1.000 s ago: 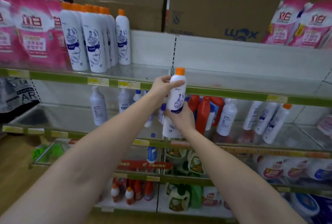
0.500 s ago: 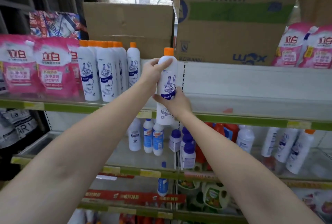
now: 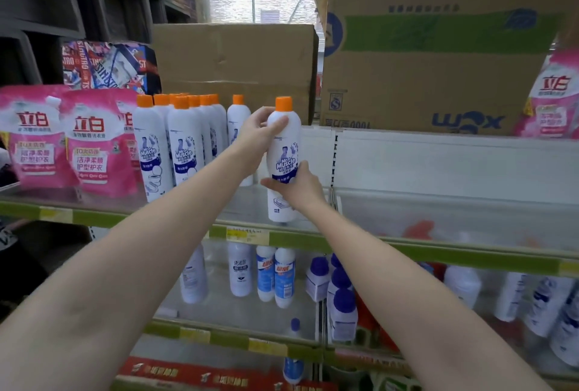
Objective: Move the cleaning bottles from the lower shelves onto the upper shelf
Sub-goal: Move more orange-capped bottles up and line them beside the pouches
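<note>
The white bottle (image 3: 283,152) with the orange cap stands upright over the upper shelf (image 3: 438,252). My left hand (image 3: 255,137) grips its shoulder, my right hand (image 3: 297,187) wraps its lower body. Matching bottles (image 3: 175,143) stand just to its left.

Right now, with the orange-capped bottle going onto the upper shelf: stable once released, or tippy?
Likely tippy: the orange-capped bottle is tall and narrow with a small base. Its body looks like smooth rigid plastic, so possibly slippery; the left hand and right hand both grip it. The upper shelf looks like smooth glass, so it may slide.
</note>
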Demonstrator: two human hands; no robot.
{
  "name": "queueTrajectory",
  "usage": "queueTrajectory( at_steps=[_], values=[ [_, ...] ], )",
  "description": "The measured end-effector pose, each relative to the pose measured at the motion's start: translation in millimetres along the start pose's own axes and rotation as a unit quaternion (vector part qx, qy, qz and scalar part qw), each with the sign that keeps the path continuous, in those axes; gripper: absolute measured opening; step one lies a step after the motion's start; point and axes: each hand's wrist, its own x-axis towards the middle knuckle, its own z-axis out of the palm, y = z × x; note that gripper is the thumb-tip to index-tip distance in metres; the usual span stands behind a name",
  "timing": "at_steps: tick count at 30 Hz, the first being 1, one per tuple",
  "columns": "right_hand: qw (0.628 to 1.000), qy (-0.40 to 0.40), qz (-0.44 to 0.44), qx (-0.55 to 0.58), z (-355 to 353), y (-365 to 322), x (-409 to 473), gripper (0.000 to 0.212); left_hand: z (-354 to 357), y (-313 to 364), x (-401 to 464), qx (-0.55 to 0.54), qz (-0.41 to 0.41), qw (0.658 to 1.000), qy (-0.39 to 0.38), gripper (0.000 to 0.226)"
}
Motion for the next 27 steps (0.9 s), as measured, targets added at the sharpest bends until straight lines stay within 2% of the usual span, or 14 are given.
queueTrajectory(
  at_steps=[5,8,10,13,17,21,27],
  values=[
    [0.998,-0.029,0.008,0.051,19,14,30,0.064,-16,-10,32,0.044,-0.052,0.997,-0.045,0.042],
    [0.994,-0.067,0.003,0.085,24,20,44,0.052,-28,-11,53,0.12,-0.068,0.989,-0.061,0.06],
    [0.992,-0.082,0.001,0.097,25,23,53,0.049,-35,-14,66,0.187,-0.063,0.978,-0.065,0.063],
    [0.99,-0.099,-0.01,0.101,29,26,64,0.05,-36,-9,77,0.295,-0.029,0.953,-0.06,0.058],
    [0.989,-0.106,-0.027,0.1,40,27,78,0.051,-40,0,82,0.375,0.006,0.926,-0.053,0.081],
    [0.988,-0.11,-0.029,0.102,51,23,88,0.051,-44,3,87,0.453,0.028,0.89,-0.037,0.076],
    [0.989,-0.133,-0.005,0.061,55,15,101,0.055,-37,10,102,0.574,0.076,0.815,-0.006,0.081]
  ],
)
